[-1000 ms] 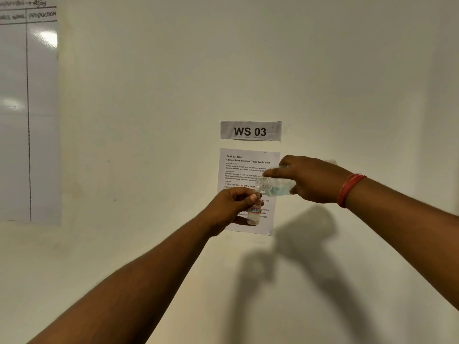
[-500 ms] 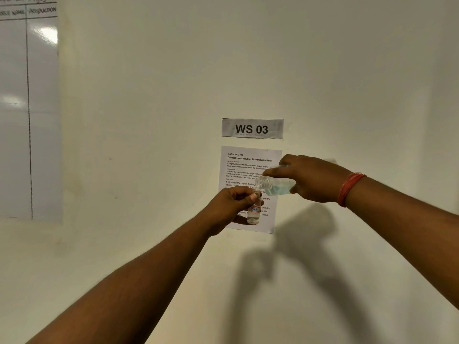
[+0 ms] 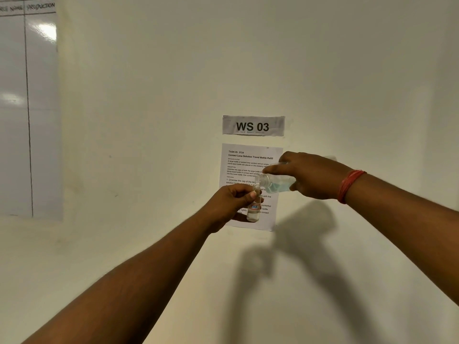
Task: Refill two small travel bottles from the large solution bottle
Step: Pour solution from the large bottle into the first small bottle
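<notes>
A wall sign [image 3: 253, 126] reads "WS 03" — at six o'clock below it, a sheet [image 3: 246, 160] headed "TASK ID: 3724, Contact Lens Solution Travel Bottle Refill".

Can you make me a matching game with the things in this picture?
Things:
1. small travel bottle
2. large solution bottle
3. WS 03 sign
4. red wristband

States:
A. taped on the wall
B. upright in the left hand
C. around the right wrist
D. tipped sideways in the right hand

Pairs: 1-B, 2-D, 3-A, 4-C
</notes>
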